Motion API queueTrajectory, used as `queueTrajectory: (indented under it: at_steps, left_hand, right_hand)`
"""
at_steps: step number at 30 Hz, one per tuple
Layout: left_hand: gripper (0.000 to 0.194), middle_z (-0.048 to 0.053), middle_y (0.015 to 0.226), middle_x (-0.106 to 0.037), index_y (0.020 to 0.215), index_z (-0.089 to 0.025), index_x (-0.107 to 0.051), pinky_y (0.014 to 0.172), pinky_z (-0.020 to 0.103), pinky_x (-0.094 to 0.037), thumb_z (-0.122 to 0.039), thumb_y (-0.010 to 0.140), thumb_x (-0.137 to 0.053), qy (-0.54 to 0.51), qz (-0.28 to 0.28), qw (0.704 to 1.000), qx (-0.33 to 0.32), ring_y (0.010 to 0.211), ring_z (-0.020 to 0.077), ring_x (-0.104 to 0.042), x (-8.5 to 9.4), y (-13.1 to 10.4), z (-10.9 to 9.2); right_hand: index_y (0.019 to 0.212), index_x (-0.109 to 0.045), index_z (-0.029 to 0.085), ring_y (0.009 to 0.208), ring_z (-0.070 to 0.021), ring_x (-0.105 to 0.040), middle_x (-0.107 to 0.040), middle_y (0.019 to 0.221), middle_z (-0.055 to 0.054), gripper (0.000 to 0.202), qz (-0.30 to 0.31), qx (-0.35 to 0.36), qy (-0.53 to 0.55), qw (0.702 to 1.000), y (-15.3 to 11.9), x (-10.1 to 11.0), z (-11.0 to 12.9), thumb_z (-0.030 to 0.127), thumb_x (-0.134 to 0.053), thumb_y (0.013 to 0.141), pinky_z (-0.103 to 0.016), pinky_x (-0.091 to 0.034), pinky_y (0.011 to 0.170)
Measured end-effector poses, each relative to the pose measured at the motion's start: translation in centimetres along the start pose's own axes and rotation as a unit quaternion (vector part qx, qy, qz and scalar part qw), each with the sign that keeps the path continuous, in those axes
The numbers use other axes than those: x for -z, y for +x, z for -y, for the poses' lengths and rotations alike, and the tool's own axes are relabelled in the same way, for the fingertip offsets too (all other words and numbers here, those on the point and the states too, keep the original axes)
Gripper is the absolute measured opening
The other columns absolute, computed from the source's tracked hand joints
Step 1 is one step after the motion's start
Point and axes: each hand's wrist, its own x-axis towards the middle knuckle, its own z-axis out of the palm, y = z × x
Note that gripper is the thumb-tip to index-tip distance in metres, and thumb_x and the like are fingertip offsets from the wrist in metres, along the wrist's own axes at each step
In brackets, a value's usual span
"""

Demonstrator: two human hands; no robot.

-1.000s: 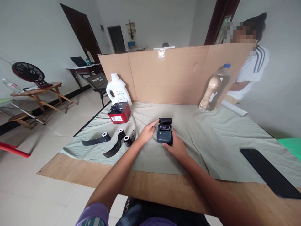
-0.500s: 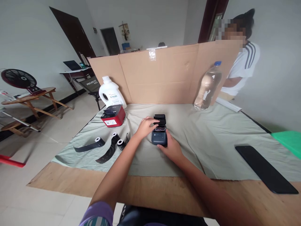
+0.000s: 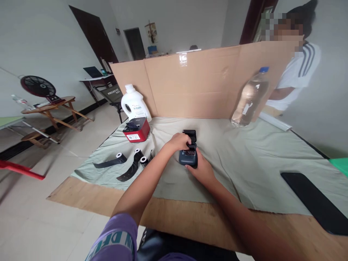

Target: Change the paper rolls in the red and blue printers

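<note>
A small dark blue device point(image 3: 187, 158) lies on the pale green cloth with its black lid point(image 3: 189, 135) raised at the far side. My right hand point(image 3: 202, 167) is wrapped round its right side and near edge. The fingers of my left hand point(image 3: 179, 141) are bent together at the device's opening; what they pinch, if anything, is too small to make out. A strip of dark, shiny film lies over the front of the opening. Left of my left forearm are several black rolls point(image 3: 119, 158) with unwound dark strips.
Behind the rolls stand a red and black box point(image 3: 137, 131) and a white jug point(image 3: 133, 105). A cardboard panel point(image 3: 190, 87) closes the back, with a clear bottle point(image 3: 250, 98) before it. A black slab point(image 3: 312, 201) lies right. Someone in white point(image 3: 301, 76) is behind the panel.
My left fingers have curled down and closed at the device's opening. A dark strip now shows across its front. The whole view has shifted, so the table things appear further right.
</note>
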Motion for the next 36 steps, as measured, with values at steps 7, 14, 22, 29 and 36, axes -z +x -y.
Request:
queueTrajectory:
  at_steps: [7,14,22,29,36]
  left_hand:
    - [0.034,0.001,0.099,-0.072,0.113,-0.021,-0.068,0.069,0.024,-0.049,-0.031,0.081,-0.071,-0.234,-0.286,0.918,0.141,0.071,0.0132,-0.066,-1.7,-11.4,1.1]
    - [0.032,0.001,0.072,-0.066,0.116,-0.023,-0.069,0.061,0.028,-0.041,-0.034,0.086,-0.068,-0.096,-0.271,0.872,0.396,0.069,0.0203,-0.065,-7.3,-21.1,-0.7]
    - [0.035,0.009,0.117,-0.072,0.124,-0.023,-0.066,0.074,0.032,-0.049,-0.033,0.090,-0.065,-0.104,-0.308,0.868,0.376,0.094,0.0249,-0.070,-8.7,-21.2,0.0]
    - [0.035,0.009,0.117,-0.072,0.122,-0.024,-0.067,0.073,0.034,-0.050,-0.037,0.089,-0.064,-0.126,-0.317,0.863,0.372,0.096,0.0269,-0.069,-8.6,-22.0,-0.1]
    - [0.035,0.003,0.093,-0.072,0.112,-0.022,-0.069,0.062,0.027,-0.045,-0.049,0.096,-0.053,-0.167,-0.406,0.807,0.396,0.066,0.0164,-0.060,-7.3,-23.7,0.8]
  right_hand:
    - [0.159,-0.022,0.013,0.133,-0.0444,-0.056,-0.049,0.153,-0.024,0.093,0.016,-0.006,0.002,1.000,0.3,-0.1,-0.1,0.048,-0.064,0.084,-0.055,-0.050,0.103]
    - [0.160,-0.022,0.011,0.129,-0.0420,-0.058,-0.054,0.148,-0.023,0.095,0.016,-0.034,-0.026,0.999,0.4,-0.3,0.1,0.047,-0.064,0.083,-0.051,-0.052,0.101]
    - [0.162,-0.020,0.015,0.134,-0.0430,-0.054,-0.046,0.155,-0.022,0.093,0.013,-0.019,-0.017,1.000,0.3,-0.3,0.0,0.047,-0.063,0.085,-0.052,-0.049,0.104]
    - [0.161,-0.019,0.014,0.138,-0.0409,-0.051,-0.044,0.157,-0.021,0.095,0.002,-0.012,-0.018,1.000,0.4,-0.7,-0.6,0.047,-0.064,0.084,-0.055,-0.048,0.106]
    - [0.161,-0.020,0.014,0.135,-0.0441,-0.053,-0.045,0.155,-0.024,0.095,0.015,-0.016,-0.017,1.000,0.3,-0.5,-0.2,0.048,-0.063,0.084,-0.055,-0.049,0.103]
